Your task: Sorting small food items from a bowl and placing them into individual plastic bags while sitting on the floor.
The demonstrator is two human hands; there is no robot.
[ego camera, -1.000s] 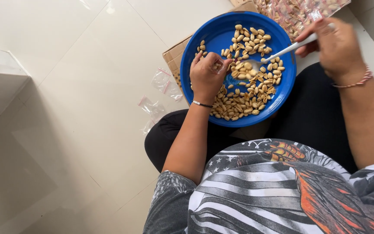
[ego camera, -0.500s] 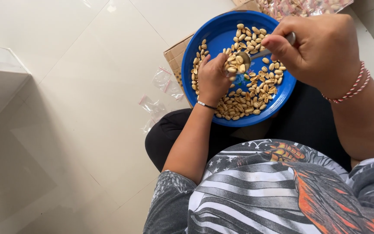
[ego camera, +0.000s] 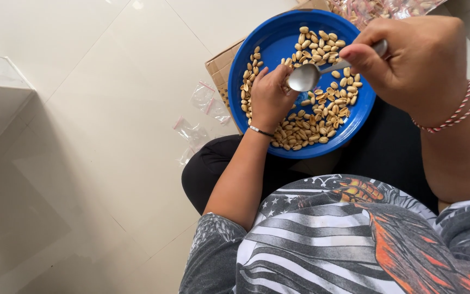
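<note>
While the right hand [ego camera: 417, 65] pinches the handle of a metal spoon [ego camera: 322, 73], I see its bowl held just above the blue plate [ego camera: 257, 41], empty as far as I can make out, with the tip almost touching the left hand [ego camera: 270, 98]. That left hand rests over the left part of the plate, fingers curled down among the peanuts [ego camera: 322, 109]; it seems closed on something small, but I cannot tell what, since the back of the hand hides the palm. The plate sits on the lap, partly over a piece of cardboard [ego camera: 220, 66] at its far left edge.

As for progress, I judge the work is well short of done: a thick scatter of pale peanuts covers most of the plate, with only a bare blue patch at the far left. On the white tiled floor [ego camera: 93, 136], left of the knee, lie a few small clear plastic bags [ego camera: 202, 98], flat and seemingly unfilled. At the far right edge, beyond the plate, a heap of clear packets [ego camera: 371, 10] shows, with what looks like nuts inside, though I cannot count them. So some portions may be packed, and plenty of loose peanuts remain.
</note>
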